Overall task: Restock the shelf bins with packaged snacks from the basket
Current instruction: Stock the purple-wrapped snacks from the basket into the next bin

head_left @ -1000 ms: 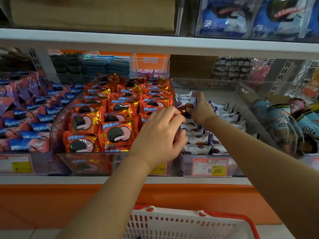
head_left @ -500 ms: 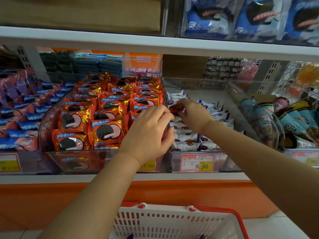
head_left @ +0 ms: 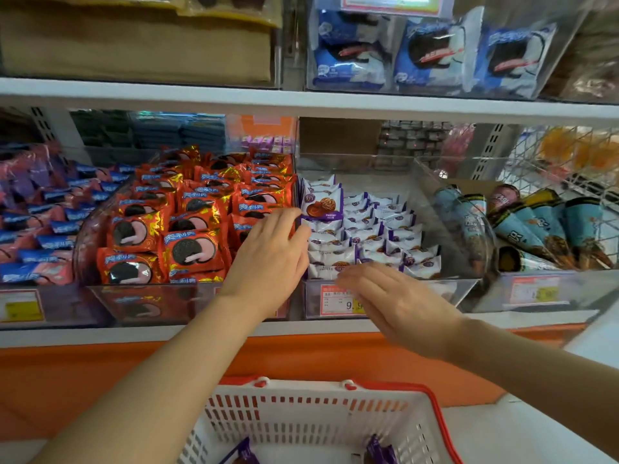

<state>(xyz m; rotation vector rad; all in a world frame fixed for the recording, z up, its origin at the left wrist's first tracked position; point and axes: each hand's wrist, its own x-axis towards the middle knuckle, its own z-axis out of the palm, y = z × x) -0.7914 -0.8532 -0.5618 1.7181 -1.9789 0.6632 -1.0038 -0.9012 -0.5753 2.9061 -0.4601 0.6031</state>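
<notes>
White-and-purple snack packets [head_left: 365, 242] lie in tight rows in the clear middle bin [head_left: 452, 293] on a shop shelf [head_left: 100, 334], with one upright packet [head_left: 322, 202] at the back left. The left hand [head_left: 268, 259], fingers loosely bent, touches the rows' left edge and visibly grips nothing. The right hand [head_left: 398, 303] hovers flat and empty before the bin's price label [head_left: 335, 299]. More purple packets [head_left: 378, 450] wait in the red-rimmed basket [head_left: 442, 426] below. The packets look light, soft and slick, and their contents may crumble, so a gentle pinch on the crimped ends seems best. Red cookie packs [head_left: 187, 249] fill the bin to the left and cone-shaped packs [head_left: 536, 226] the bin to the right.
</notes>
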